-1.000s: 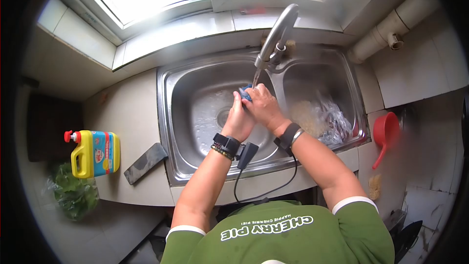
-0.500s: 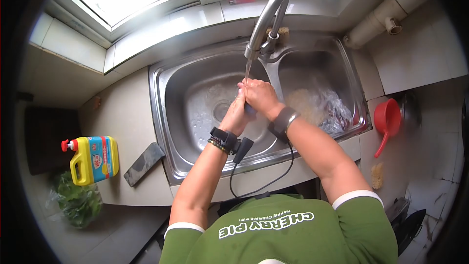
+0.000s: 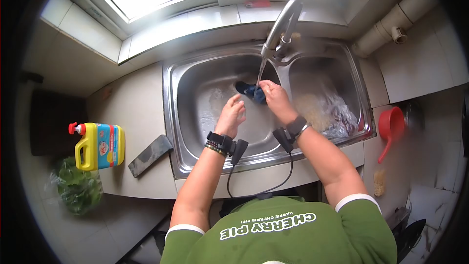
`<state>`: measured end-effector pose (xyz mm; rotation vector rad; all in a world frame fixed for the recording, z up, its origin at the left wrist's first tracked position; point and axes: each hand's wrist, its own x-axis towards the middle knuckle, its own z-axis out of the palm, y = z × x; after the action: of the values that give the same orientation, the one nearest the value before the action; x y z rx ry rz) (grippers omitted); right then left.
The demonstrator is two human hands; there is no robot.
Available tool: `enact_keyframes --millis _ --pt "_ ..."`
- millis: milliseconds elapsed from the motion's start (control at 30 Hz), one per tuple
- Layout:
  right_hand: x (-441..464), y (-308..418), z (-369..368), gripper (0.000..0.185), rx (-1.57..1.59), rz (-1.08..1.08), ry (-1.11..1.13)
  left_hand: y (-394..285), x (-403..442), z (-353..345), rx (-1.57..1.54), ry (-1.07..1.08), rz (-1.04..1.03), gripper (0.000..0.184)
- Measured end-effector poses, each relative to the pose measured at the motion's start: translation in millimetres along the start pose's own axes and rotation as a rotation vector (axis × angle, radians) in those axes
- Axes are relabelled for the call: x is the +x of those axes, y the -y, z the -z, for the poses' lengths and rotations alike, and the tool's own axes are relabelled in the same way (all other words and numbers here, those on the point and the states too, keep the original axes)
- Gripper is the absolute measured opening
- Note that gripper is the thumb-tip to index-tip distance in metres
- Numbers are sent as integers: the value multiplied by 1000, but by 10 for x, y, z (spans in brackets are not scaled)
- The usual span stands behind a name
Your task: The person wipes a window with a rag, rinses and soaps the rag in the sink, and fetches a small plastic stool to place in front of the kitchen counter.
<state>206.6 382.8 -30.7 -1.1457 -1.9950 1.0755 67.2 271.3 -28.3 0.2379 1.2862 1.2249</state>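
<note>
A wet, dark blue sock-like cloth (image 3: pixel 250 91) hangs in the left basin of the steel sink (image 3: pixel 171 102), under the stream from the faucet (image 3: pixel 281 24). My right hand (image 3: pixel 276 99) is closed on its right end, at the edge of the running water. To the left and nearer to me, my left hand (image 3: pixel 231 116) is apart from the cloth, fingers loosely curled and spread with nothing in them. Both wrists wear black bands joined by a cable (image 3: pixel 264 190).
The right basin holds a crumpled clear plastic bag (image 3: pixel 339 115). Left of the sink are a grey stone slab (image 3: pixel 150 156), a yellow detergent jug (image 3: pixel 102 146) and bagged leafy greens (image 3: pixel 75 186). A red ladle (image 3: pixel 391 124) lies at the right.
My hands were together under the water, mostly hiding the cloth. Now they are apart: the left has let go and drawn back, while the right holds the cloth stretched to the left.
</note>
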Motion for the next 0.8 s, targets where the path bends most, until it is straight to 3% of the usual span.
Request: enact_keyframes --millis 100,233,367,467,533,600,700,800 --pt "12 -102 -39 30 321 -175 37 102 -7 58 2 97 30 55" --pt "-73 111 27 28 809 -363 121 159 -74 -99 48 74 3 57" --pt "-128 249 43 34 986 -391 231 65 -179 -322 184 317 -238 63" --pt "-180 408 127 43 1044 -437 294 99 -139 -333 149 165 -253 46" --pt "-202 311 123 45 951 -368 283 105 -134 -338 124 45 -294 32" --pt "-196 285 128 45 819 -320 238 47 -180 -341 260 -22 -356 32" --pt "-177 338 213 36 249 -248 195 118 -75 -248 555 -200 -577 32" --pt "-181 327 177 24 169 2 36 121 -10 -165 671 -298 -693 26"
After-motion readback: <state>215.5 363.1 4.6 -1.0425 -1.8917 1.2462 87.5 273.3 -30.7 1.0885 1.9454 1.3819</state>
